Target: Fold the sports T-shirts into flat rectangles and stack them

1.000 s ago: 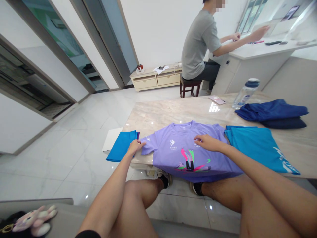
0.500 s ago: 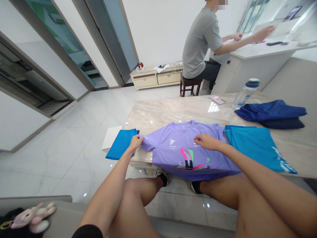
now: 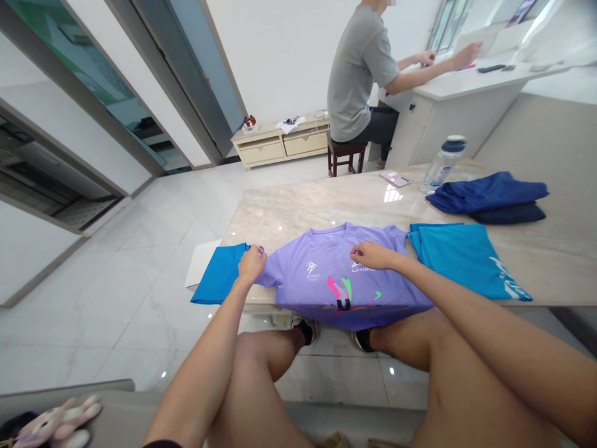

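A purple T-shirt (image 3: 303,292) with a white logo and a pink, green and black print lies spread face up over the table's near edge, its lower part hanging towards my knees. My left hand (image 3: 252,264) is at the sleeve on the left, fingers closed on its end, beside a folded blue cloth (image 3: 217,274). Over the chest lettering is my right hand (image 3: 372,256), its fingers curled together; whether they pinch any fabric is too small to tell. A folded turquoise shirt (image 3: 459,258) with white print lies right of the purple one.
On the marble table (image 3: 289,202) are a pink phone (image 3: 395,178), a clear bottle (image 3: 441,168) and dark blue clothing (image 3: 494,196). A person in grey (image 3: 357,74) sits on a stool at a white counter (image 3: 448,87). A plush toy (image 3: 56,426) lies at the lower left.
The view has shifted, so most things appear further left. My left hand has turned a little at the sleeve. My right hand remains over the chest, with more of the lettering showing.
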Motion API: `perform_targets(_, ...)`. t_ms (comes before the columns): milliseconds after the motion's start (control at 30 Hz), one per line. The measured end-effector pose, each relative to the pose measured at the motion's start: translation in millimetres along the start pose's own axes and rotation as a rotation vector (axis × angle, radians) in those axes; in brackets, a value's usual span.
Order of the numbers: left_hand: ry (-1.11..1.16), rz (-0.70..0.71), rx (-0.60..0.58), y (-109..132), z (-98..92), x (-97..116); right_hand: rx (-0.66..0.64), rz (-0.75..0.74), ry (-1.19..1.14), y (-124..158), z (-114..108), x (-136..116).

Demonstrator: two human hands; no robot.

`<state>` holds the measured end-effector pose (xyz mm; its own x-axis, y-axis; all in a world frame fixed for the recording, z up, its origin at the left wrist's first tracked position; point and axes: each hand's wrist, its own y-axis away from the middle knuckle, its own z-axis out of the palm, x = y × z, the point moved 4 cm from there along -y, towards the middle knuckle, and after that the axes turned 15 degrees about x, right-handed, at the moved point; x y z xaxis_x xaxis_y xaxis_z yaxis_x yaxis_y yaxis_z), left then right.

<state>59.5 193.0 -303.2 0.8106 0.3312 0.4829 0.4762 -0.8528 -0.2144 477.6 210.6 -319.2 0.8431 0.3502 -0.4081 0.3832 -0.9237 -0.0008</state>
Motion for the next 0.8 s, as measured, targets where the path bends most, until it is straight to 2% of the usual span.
perform_targets(67, 0.045, 0.08, -0.042, 5, 6.3, 32, -0.005, -0.01, -0.006, 1, -2, -3)
perform_targets(167, 0.342, 0.099, -0.292, 18, 24.4, 76, -0.023, -0.003, 0.005, 6, -3, 0)
perform_targets(233, 0.522, 0.075, -0.432, 25, 35.2, 93, -0.03, 0.016, 0.013, 10, -4, 5)
perform_targets(267, 0.521, 0.11, -0.439, 27, 38.7, 96, -0.032, 0.026, 0.016, 13, -4, 8)
perform_targets(400, 0.173, 0.413, -0.292, 32, 47.1, 87, -0.014, 0.075, 0.021, 23, -3, 24)
perform_targets(500, 0.088, 0.508, -0.292, 49, 58.1, 77, 0.008, 0.116, 0.022, 27, -1, 35)
perform_targets(600, -0.011, 0.643, -0.272, 76, 75.5, 74, 0.022, 0.161, 0.034, 28, 2, 43)
perform_targets(667, -0.108, 0.67, -0.266, 95, 90.8, 72, 0.037, 0.175, 0.036, 27, 3, 45)
perform_targets(800, -0.223, 0.599, -0.261, 119, 113.6, 61, 0.067, 0.177, 0.02, 24, 1, 52)
